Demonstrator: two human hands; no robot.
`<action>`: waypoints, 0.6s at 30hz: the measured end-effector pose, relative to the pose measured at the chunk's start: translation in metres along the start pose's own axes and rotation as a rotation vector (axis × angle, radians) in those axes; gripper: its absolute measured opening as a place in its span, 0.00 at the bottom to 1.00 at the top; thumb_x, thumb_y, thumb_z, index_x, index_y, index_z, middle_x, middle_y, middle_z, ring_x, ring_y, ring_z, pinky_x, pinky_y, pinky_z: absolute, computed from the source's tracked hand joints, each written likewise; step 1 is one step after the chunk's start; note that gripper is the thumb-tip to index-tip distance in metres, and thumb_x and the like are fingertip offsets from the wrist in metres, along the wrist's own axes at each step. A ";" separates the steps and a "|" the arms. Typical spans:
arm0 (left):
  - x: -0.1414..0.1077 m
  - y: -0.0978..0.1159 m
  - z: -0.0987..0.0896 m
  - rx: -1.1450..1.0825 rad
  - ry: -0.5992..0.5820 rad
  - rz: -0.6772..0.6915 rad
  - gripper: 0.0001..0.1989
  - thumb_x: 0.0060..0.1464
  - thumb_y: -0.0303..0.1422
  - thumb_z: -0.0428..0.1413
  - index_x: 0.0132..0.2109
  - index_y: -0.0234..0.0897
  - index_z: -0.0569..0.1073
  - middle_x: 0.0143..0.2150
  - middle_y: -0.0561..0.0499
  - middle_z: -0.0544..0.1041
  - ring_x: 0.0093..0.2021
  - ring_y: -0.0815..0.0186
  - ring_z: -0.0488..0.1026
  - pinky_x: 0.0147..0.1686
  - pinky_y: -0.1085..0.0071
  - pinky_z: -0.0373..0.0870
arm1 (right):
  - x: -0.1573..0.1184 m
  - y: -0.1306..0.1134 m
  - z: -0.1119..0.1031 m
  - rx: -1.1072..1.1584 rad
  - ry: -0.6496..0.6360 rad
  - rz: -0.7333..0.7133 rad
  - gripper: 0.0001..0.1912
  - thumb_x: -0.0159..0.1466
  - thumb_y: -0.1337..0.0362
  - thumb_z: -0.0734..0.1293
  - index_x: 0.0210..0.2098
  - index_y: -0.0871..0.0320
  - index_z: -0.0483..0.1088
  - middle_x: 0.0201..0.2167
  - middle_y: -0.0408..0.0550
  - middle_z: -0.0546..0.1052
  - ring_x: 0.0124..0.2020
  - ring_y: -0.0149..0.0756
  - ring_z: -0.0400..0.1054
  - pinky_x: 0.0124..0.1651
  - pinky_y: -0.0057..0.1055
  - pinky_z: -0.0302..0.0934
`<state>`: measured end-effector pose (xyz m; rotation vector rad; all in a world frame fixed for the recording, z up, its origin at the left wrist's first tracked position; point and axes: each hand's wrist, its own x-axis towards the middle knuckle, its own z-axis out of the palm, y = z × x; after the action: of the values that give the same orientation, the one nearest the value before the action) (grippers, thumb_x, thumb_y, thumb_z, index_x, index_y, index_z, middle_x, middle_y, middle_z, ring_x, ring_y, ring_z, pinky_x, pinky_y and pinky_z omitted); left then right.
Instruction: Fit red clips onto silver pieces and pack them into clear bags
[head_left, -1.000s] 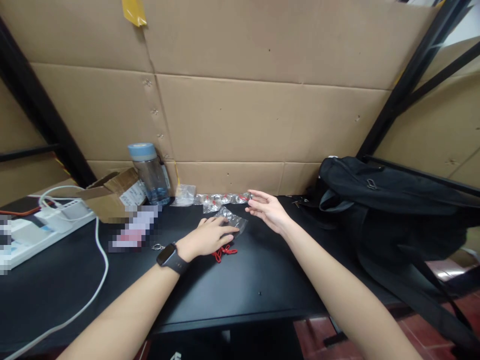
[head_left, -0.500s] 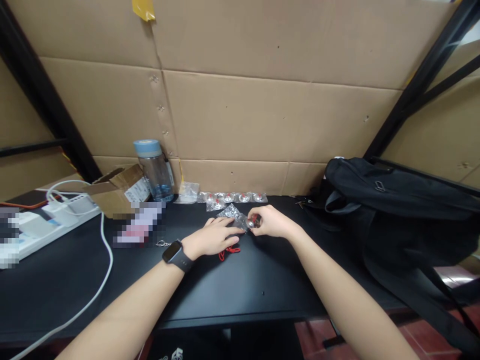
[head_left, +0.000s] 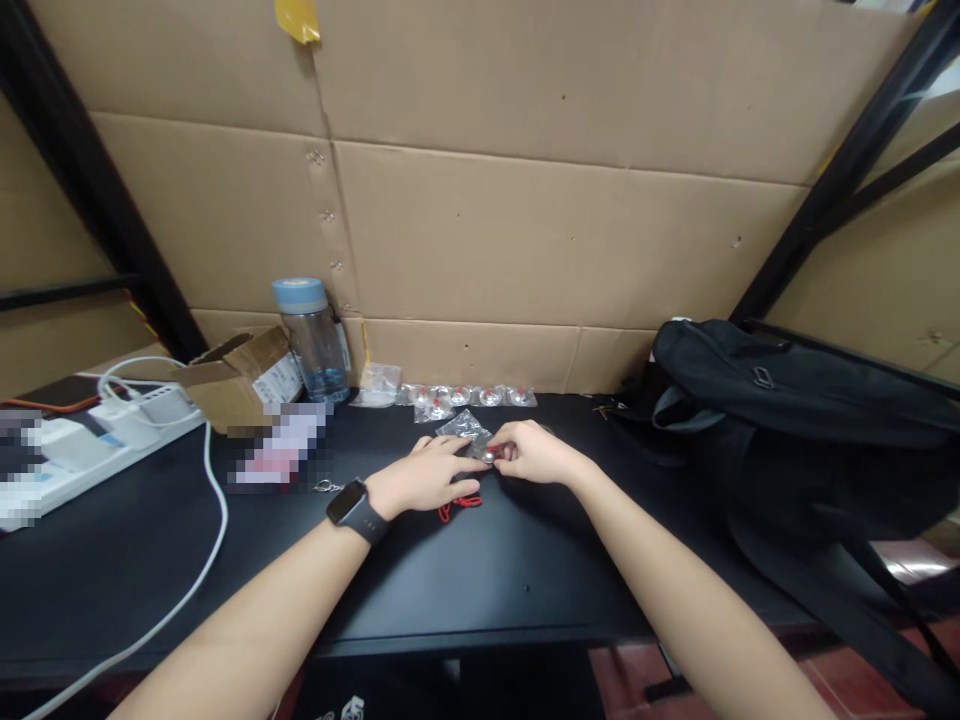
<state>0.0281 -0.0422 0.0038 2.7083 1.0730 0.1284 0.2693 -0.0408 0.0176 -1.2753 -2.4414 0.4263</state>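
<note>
My left hand (head_left: 429, 480) lies over a clear plastic bag (head_left: 461, 424), its fingers stretched out and spread; a dark watch is on that wrist. Between the thumb and fingers of my right hand (head_left: 538, 453) is a small round silver item (head_left: 489, 456) with red on it, held at the bag's right end, partly hidden by the fingers. Whether it is inside the bag I cannot tell. A red cord (head_left: 468, 502) lies just below my left fingers. Behind the hands, several similar round items in clear bags (head_left: 487, 397) form a row.
At the back left stand a bottle with a blue lid (head_left: 315, 335) and an open cardboard box (head_left: 244, 385). A white power strip (head_left: 82, 455) trails a cable to the front edge. A black bag (head_left: 810, 400) fills the right side. Metal rings (head_left: 327, 486) lie near my watch.
My right hand has moved slightly left with the round item, closer to my left fingertips. My left hand stays over the plastic bag.
</note>
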 end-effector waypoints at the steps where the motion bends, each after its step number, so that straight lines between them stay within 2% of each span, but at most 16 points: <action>1: 0.000 0.000 0.000 -0.001 0.003 0.005 0.22 0.66 0.49 0.49 0.65 0.64 0.67 0.73 0.48 0.57 0.72 0.46 0.54 0.64 0.43 0.52 | 0.001 0.000 0.002 0.027 0.007 0.019 0.14 0.57 0.68 0.71 0.42 0.57 0.80 0.32 0.46 0.81 0.29 0.33 0.74 0.35 0.25 0.64; 4: 0.000 -0.001 0.000 -0.013 0.000 0.015 0.21 0.66 0.48 0.48 0.64 0.63 0.68 0.73 0.49 0.58 0.72 0.47 0.54 0.65 0.44 0.52 | 0.007 0.000 0.009 0.071 0.087 0.051 0.11 0.58 0.67 0.72 0.41 0.57 0.81 0.29 0.46 0.81 0.29 0.33 0.75 0.36 0.26 0.65; 7: 0.000 -0.001 -0.001 -0.023 -0.009 0.006 0.21 0.66 0.48 0.48 0.64 0.62 0.68 0.73 0.50 0.57 0.72 0.48 0.53 0.65 0.45 0.52 | 0.012 0.002 0.016 0.083 0.168 0.024 0.05 0.57 0.68 0.74 0.34 0.59 0.80 0.32 0.47 0.81 0.31 0.33 0.75 0.38 0.27 0.66; 13: 0.000 -0.003 0.002 -0.021 0.004 0.015 0.21 0.66 0.49 0.48 0.64 0.63 0.68 0.75 0.52 0.52 0.74 0.47 0.48 0.66 0.43 0.50 | 0.017 0.006 0.023 0.023 0.204 -0.026 0.01 0.60 0.68 0.73 0.32 0.58 0.79 0.31 0.46 0.78 0.31 0.31 0.71 0.38 0.27 0.63; 18: 0.000 -0.004 0.003 -0.033 0.019 0.028 0.20 0.67 0.47 0.47 0.64 0.64 0.68 0.76 0.53 0.49 0.75 0.47 0.44 0.66 0.41 0.48 | 0.021 0.003 0.029 -0.110 0.322 0.070 0.09 0.59 0.64 0.75 0.30 0.57 0.71 0.34 0.43 0.72 0.34 0.32 0.67 0.36 0.26 0.57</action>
<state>0.0260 -0.0401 0.0001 2.6992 1.0290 0.1755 0.2478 -0.0244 -0.0059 -1.3587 -2.1795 0.0937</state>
